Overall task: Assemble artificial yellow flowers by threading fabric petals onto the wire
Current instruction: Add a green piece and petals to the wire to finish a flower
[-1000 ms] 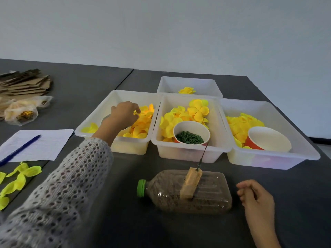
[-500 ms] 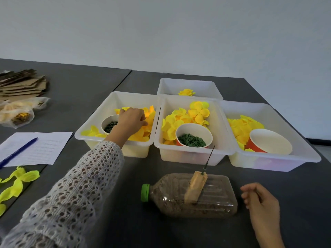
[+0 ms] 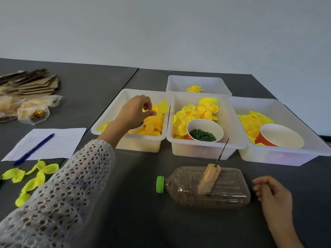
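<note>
Left hand (image 3: 133, 111): reaches into the left bin (image 3: 109, 122), fingers (image 3: 148, 106) curled with thumb and forefinger tips close together over the orange-yellow petals (image 3: 152, 122); whether they hold a petal cannot be told.
Right hand (image 3: 274, 196): rests on the bench (image 3: 125, 203) just right of the bottle, fingers loosely curled; something thin and dark seems to lie in them, too small to tell.
Wire (image 3: 223, 149): thin, dark, tilted right, stuck in a wood block (image 3: 208, 179); bare of petals.
Bottle (image 3: 206, 188): clear plastic, on its side, green cap (image 3: 160, 184) to the left, brown filling; the block sits on it.
Middle bin (image 3: 202, 151): yellow petals (image 3: 197, 113) and a cup (image 3: 205, 127) of green rings (image 3: 202, 136).
Right bin (image 3: 286, 156): yellow petals, orange cup (image 3: 281, 136).
Far bin (image 3: 197, 83): one yellow flower (image 3: 194, 89).
Bench, left side: lined paper (image 3: 59, 142) with blue pen (image 3: 34, 149); lime petals (image 3: 30, 178) near the sleeve (image 3: 62, 194); bags (image 3: 32, 111) and cardboard (image 3: 34, 83) beyond.
</note>
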The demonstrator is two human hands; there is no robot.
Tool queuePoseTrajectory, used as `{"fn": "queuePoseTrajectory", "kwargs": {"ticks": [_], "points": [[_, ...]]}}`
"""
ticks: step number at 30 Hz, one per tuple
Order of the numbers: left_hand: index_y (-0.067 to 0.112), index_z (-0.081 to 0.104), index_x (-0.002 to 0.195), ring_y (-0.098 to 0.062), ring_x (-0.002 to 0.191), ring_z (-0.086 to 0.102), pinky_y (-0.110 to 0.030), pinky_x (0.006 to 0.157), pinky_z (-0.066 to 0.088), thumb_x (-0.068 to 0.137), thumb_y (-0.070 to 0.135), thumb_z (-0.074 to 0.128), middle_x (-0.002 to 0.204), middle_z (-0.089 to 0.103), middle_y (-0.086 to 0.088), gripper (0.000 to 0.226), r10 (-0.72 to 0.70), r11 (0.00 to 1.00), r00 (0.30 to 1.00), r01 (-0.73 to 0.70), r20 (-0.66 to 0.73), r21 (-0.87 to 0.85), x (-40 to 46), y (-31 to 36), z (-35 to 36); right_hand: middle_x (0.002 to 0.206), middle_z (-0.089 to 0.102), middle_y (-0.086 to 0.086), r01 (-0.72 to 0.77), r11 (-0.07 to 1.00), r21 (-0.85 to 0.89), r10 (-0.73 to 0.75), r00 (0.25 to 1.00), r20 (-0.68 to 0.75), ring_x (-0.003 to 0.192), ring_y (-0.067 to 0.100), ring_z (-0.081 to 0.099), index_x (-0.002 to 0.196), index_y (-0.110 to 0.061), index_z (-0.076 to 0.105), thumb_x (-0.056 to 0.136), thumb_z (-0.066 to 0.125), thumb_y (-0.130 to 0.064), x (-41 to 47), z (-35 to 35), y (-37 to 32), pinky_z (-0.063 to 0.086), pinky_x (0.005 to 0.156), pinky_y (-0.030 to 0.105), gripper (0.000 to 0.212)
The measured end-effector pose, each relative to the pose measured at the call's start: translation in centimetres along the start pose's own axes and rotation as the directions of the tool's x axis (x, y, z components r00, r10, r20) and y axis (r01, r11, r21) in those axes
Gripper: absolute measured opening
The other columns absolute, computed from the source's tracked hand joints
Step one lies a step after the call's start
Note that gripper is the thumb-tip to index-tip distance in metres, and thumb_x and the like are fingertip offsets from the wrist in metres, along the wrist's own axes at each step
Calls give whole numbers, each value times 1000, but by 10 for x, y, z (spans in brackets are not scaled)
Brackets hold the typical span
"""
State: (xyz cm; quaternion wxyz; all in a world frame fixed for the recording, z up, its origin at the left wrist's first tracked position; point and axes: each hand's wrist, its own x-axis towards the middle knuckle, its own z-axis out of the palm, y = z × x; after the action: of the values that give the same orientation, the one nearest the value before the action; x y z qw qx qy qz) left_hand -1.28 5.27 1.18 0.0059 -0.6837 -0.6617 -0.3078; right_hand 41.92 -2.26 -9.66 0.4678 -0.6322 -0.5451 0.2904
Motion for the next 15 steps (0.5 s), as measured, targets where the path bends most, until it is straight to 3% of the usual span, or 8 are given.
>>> {"fn": "queuePoseTrajectory", "kwargs": {"ticks": [4,6,8,11,15], "points": [[18,54,78,-8,79,61,-18,72,44,91,31,69,84,64,-1,24,-130,919,983,69,-132,-389,-5,20,-7,78,63,7,-17,1000,-6,17,1000,8,74,23,60,79,-19,65,93,44,1,0,-1,0,49,58,28,32],[16,55,81,-9,82,70,-21,73,49,95,29,64,86,68,-4,21,-267,719,958,129,-100,-683,-9,38,-12,77,63,7,-12,1000,-3,12,1000,2,73,24,60,79,-19,66,92,44,1,0,-1,-1,50,58,25,32],[14,56,87,-18,91,73,-29,77,54,97,25,61,87,71,-4,16,-337,496,941,155,-24,-855,-13,57,-17,77,63,7,-19,1000,-4,19,1000,11,75,26,61,79,-19,65,92,45,0,0,-1,-3,50,61,30,31],[15,55,88,-22,89,74,-28,74,55,98,20,59,81,69,0,12,-321,320,944,186,78,-929,-21,89,-24,78,63,10,-31,999,7,31,999,43,76,30,61,80,-16,65,93,45,1,-1,-2,-11,46,65,34,30],[16,51,87,-16,74,68,-22,65,51,100,17,54,73,66,2,13,-184,324,971,206,152,-923,-37,130,-27,87,64,11,-37,995,97,32,998,61,75,23,58,86,-21,63,94,48,-4,-4,-7,-45,43,62,30,24]]}}
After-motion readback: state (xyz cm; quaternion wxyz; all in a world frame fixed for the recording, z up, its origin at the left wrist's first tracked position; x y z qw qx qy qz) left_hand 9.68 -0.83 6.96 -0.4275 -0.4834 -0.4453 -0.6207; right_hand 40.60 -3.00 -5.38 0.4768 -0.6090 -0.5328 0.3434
